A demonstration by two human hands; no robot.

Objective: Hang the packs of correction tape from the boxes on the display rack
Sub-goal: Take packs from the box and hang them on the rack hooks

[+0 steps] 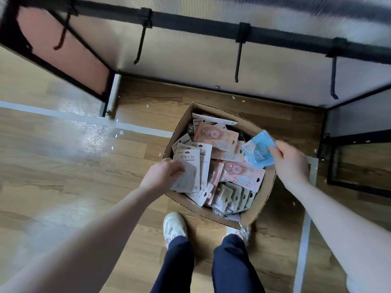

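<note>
Your left hand [164,173] pinches a grey pack [187,172] at the box's [262,199] left edge, lifting it off the pile so it comes free alone. Your right hand [291,163] pinches a blue pack [257,152] by its lower side above the right edge, probably to leave its hanging hole free. Many packs lie loose in the box on the floor [63,155]. The hooks [238,60] of the rack [211,24] above carry nothing, so hanging is probably next.
</note>
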